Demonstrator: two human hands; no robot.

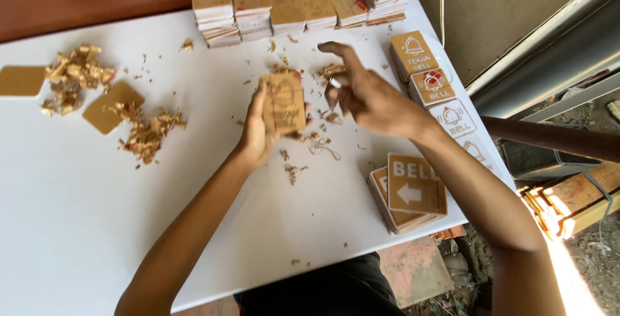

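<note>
Plaque [287, 101]: small brown rect. w/ pale engraved outline, in left hand [258, 132].

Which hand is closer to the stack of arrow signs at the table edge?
Right. The right hand is above the stack of arrow signs, its forearm passing beside it; the left hand is farther left, holding a plaque.

bare arms; dark trousers

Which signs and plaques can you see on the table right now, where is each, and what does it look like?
Held plaque: in left hand, centre; tan rectangle, engraved.
Arrow sign stack: near right edge; tan, white arrow.
Bell sign row: right edge; tan and white, bell icons.
Back stacks: far edge; tan tops.
Blank plaques: left; plain tan, among peelings.
</note>
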